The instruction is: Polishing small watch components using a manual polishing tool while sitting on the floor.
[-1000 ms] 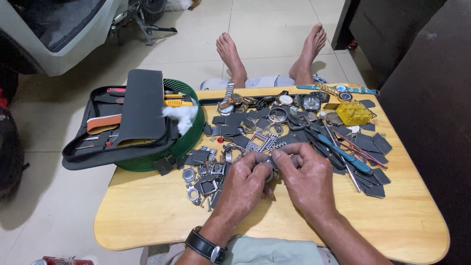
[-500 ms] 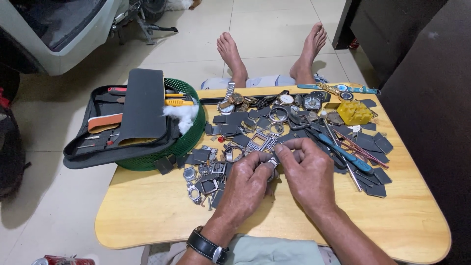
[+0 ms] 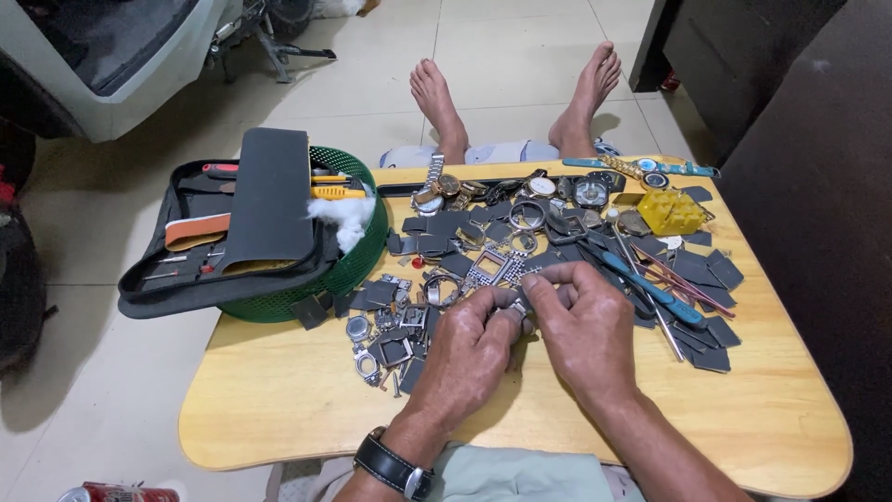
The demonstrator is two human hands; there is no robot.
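Observation:
My left hand point(image 3: 469, 353) and my right hand point(image 3: 581, 321) meet over the middle of a low wooden table point(image 3: 279, 400). Together their fingertips pinch a small metal watch part point(image 3: 517, 302); most of it is hidden by the fingers. A black wristwatch point(image 3: 390, 465) sits on my left wrist. Just beyond the hands lie several watch cases, rings and a square metal bezel point(image 3: 490, 268). Dark grey sandpaper squares point(image 3: 437, 228) are scattered among them.
An open black tool case point(image 3: 232, 242) rests on a green basket point(image 3: 358, 265) at the table's left. A yellow block point(image 3: 671, 212), blue-handled tools point(image 3: 650, 288) and whole watches point(image 3: 641, 169) lie at the right and far side. Two bare feet point(image 3: 516, 93) stretch out beyond the table.
Both hands stay together over the same spot. The fingers have shifted slightly around the small part.

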